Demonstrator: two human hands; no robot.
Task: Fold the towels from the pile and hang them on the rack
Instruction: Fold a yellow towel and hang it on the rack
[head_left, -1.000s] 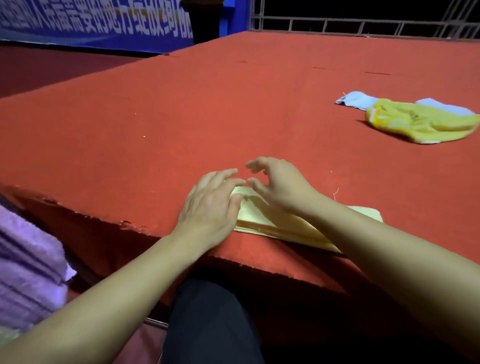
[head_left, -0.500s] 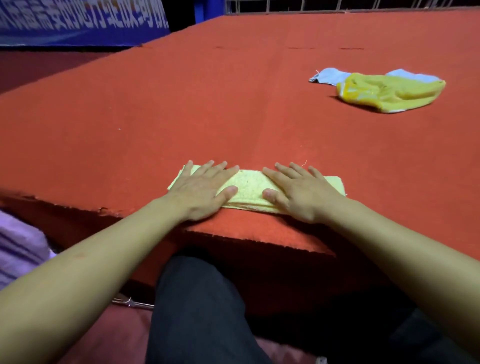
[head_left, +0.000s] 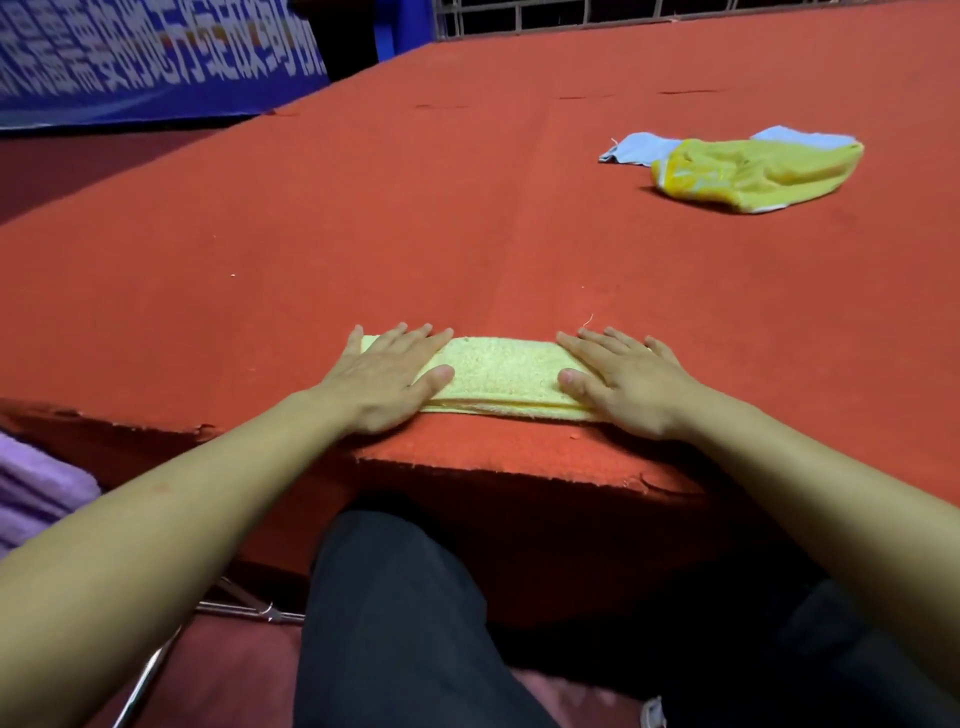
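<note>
Since half a second ago both palms have slid further apart along the folded pale yellow towel (head_left: 501, 374), baring more of its middle. The left hand (head_left: 387, 376) and right hand (head_left: 626, 384) press flat on its ends, fingers straight, no grip closed on anything. The towel lies at 6 o'clock on the red bench (head_left: 363, 218), by the near edge. At 2 o'clock sits a crumpled yellow towel (head_left: 753, 174) over a light blue cloth (head_left: 636, 148). A blue banner (head_left: 140, 57) hangs at 10 o'clock.
</note>
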